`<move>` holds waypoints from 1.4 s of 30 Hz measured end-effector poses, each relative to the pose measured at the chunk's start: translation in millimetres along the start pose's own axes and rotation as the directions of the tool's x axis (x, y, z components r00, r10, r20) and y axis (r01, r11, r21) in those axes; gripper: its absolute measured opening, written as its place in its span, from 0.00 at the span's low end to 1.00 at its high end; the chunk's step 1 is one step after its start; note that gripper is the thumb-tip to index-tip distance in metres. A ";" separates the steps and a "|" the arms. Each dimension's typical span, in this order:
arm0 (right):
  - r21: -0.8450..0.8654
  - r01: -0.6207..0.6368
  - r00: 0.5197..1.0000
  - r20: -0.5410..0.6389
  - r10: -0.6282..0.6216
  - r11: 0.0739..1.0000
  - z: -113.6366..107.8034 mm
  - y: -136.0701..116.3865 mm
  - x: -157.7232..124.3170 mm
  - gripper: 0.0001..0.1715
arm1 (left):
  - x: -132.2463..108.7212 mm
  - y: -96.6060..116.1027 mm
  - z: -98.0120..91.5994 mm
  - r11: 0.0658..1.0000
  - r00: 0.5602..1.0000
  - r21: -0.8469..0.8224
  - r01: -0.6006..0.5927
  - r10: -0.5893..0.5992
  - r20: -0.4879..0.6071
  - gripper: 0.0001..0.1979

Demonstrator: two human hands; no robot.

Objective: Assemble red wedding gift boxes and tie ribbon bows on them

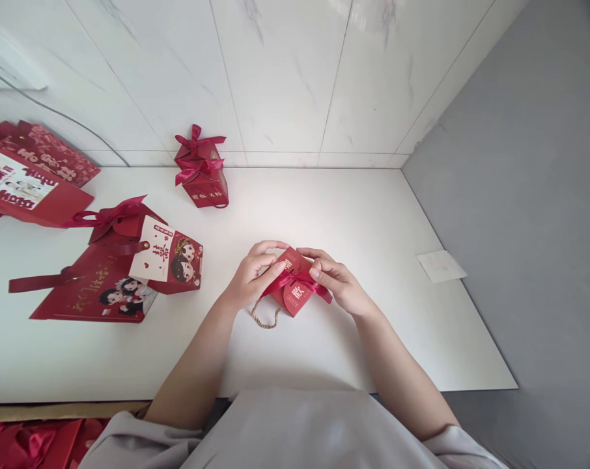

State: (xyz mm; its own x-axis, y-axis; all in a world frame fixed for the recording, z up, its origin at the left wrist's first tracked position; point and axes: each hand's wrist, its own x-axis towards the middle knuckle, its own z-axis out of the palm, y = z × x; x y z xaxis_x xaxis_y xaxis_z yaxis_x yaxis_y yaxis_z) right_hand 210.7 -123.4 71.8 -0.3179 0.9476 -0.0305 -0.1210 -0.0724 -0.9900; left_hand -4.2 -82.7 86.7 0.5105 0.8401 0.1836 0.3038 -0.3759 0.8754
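Pinching from either side, left hand (257, 273) and right hand (338, 280): small red cardboard box (302, 301) with crimson satin bow (294, 278), over smooth white tabletop (295, 208). Possible: denting from hard squeezing, untying from tugging.

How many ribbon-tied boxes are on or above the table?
4: held box in left hand and right hand; rear box and front box by the wall; left box beside a red bag. More may be hidden.
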 end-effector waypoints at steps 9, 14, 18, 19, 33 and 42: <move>-0.107 0.070 0.998 0.004 -0.070 0.992 -4.7 1.6 -3.2 0.19 | 0.0 -7.0 0.1 0.983 0.993 0.145 -0.114 0.115 0.003 0.17; -0.183 0.098 0.995 0.002 -0.099 0.978 -7.8 0.9 -2.7 0.20 | -0.5 -8.7 -0.3 0.975 0.989 0.171 -0.143 0.148 -0.013 0.17; -0.225 0.114 0.993 0.018 -0.113 0.968 -10.0 -1.2 -3.3 0.20 | -1.6 -8.3 -1.5 0.975 0.989 0.174 -0.141 0.145 -0.013 0.17; -0.237 0.115 0.993 0.021 -0.113 0.965 -10.6 -2.0 -3.6 0.20 | -1.9 -8.1 -2.1 0.974 0.990 0.181 -0.138 0.141 -0.008 0.17; -0.512 0.197 0.980 0.074 -0.185 0.836 -16.3 -13.2 -6.8 0.19 | -4.3 -1.5 -6.8 0.824 0.960 0.512 -0.242 0.280 0.003 0.11; -0.317 0.125 0.990 -0.030 -0.141 0.940 -9.4 -3.8 -5.7 0.21 | -3.4 -5.6 -3.8 0.858 0.964 0.469 -0.212 0.263 -0.046 0.14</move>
State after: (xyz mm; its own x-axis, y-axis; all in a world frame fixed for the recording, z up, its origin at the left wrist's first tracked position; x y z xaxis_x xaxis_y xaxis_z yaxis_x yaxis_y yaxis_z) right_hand 221.8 -125.6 74.4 -0.2694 0.9572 0.1055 0.1443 0.1484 -0.9783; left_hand -10.6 -82.0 82.9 0.5348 0.7287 0.4277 0.5294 -0.6835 0.5025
